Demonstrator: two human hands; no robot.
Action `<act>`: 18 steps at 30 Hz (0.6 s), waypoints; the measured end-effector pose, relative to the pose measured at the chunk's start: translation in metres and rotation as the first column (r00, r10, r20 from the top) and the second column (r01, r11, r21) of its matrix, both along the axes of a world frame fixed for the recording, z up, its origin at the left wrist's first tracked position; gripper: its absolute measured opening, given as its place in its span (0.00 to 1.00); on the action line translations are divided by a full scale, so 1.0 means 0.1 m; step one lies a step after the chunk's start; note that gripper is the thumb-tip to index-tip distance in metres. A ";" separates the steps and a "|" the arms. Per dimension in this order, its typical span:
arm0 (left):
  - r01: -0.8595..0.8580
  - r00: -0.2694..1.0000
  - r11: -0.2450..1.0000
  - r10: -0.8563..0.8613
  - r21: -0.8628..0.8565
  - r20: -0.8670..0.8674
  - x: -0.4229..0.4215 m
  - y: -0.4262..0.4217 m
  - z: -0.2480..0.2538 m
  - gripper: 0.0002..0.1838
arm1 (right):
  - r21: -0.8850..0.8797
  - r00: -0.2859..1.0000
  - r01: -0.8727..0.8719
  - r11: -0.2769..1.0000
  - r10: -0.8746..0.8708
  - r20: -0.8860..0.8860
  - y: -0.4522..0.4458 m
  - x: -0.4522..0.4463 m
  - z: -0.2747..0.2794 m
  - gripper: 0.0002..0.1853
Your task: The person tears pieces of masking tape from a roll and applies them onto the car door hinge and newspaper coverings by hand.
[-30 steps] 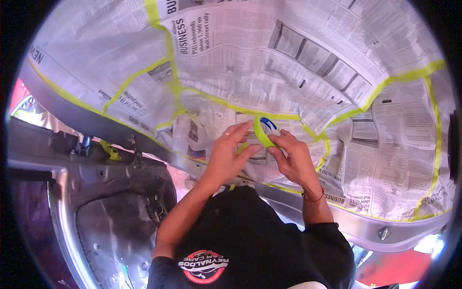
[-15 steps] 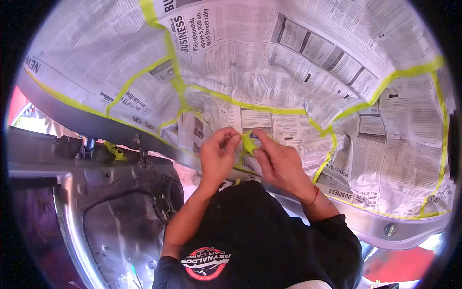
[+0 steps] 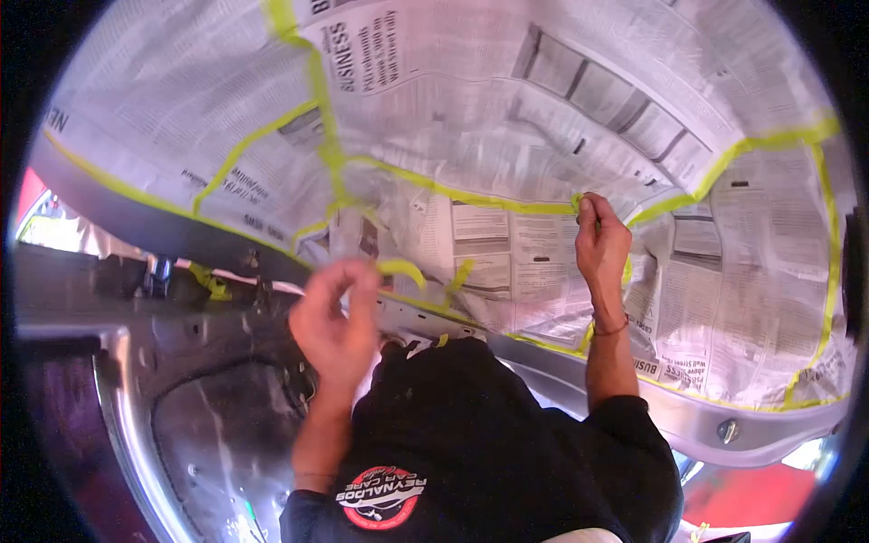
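Observation:
Motion blurs my left hand (image 3: 335, 312), its fingers closed at the end of a loose, curling strip of yellow masking tape (image 3: 403, 269). The strip hangs over newspaper sheets (image 3: 543, 249) that cover the large curved panel. Farther right, my right hand (image 3: 602, 244) is raised with thumb and fingers pinched together. A small yellow-green bit of masking tape (image 3: 576, 200) shows at its fingertips; the hand hides most of whatever it holds. Between the hands, a short yellow tape piece (image 3: 460, 276) sticks to the paper near the lower edge.
Yellow tape lines (image 3: 507, 204) join the newspaper sheets. The panel's bare grey rim (image 3: 679, 407) runs below the paper. At lower left lies a dark metal vehicle body part (image 3: 226, 416) with a shiny curved edge. A red surface (image 3: 751, 493) shows at lower right.
My hands were close together at the yellow tape; now they are wide apart. The left moved left and down with a strip, the right moved right and up.

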State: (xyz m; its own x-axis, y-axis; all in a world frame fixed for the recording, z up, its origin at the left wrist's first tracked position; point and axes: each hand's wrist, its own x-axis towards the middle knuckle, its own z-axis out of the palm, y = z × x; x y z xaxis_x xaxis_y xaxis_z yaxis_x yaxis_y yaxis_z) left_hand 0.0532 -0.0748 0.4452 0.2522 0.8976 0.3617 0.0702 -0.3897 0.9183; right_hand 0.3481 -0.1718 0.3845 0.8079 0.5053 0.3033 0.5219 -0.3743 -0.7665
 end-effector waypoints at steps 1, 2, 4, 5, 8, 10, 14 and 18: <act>-0.022 1.000 1.000 0.022 -0.004 -0.020 -0.06 0.09 -0.04 0.03 | -0.063 0.953 -0.126 0.990 0.139 0.268 0.00 0.00 -0.12 0.12; 0.056 0.996 0.977 -0.041 -0.207 0.075 -0.07 0.27 -0.13 0.03 | -0.141 0.821 -0.229 0.963 0.268 0.504 0.02 -0.05 -0.21 0.14; 0.128 0.982 0.922 -0.068 -0.366 0.174 -0.14 0.44 -0.25 0.03 | -0.432 0.908 -0.225 0.873 0.349 0.232 0.08 -0.30 0.00 0.20; 0.095 0.994 0.941 -0.069 -0.324 0.090 -0.17 0.46 -0.30 0.04 | -0.582 0.912 -0.155 0.798 0.342 0.226 0.08 -0.26 -0.10 0.21; -0.013 0.987 0.977 -0.021 -0.212 -0.157 -0.30 0.46 -0.50 0.06 | -0.550 0.830 -0.055 0.833 0.345 0.439 -0.05 -0.16 -0.43 0.24; -0.087 0.939 0.987 0.037 -0.134 -0.343 -0.40 0.42 -0.59 0.07 | -0.291 0.755 0.053 0.955 0.153 0.638 0.00 -0.29 -0.27 0.23; -0.212 0.808 0.976 0.143 -0.056 -0.571 -0.53 0.41 -0.54 0.08 | 0.177 0.785 -0.556 0.812 0.584 -0.208 0.57 -1.25 -0.09 0.27; -0.333 0.672 0.938 0.308 0.096 -0.674 -0.67 0.52 -0.30 0.07 | 0.605 0.159 -0.575 0.551 0.801 -0.578 1.38 -2.37 -0.63 0.24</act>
State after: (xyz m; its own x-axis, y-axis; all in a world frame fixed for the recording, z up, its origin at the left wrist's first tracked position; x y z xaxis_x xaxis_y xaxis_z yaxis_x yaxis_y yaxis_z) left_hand -0.0141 -0.0226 0.4151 0.1093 0.9773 0.1814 0.7846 -0.1969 0.5879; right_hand 0.1107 -0.0335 0.3214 0.0817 0.9966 0.0052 -0.3168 0.0309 -0.9480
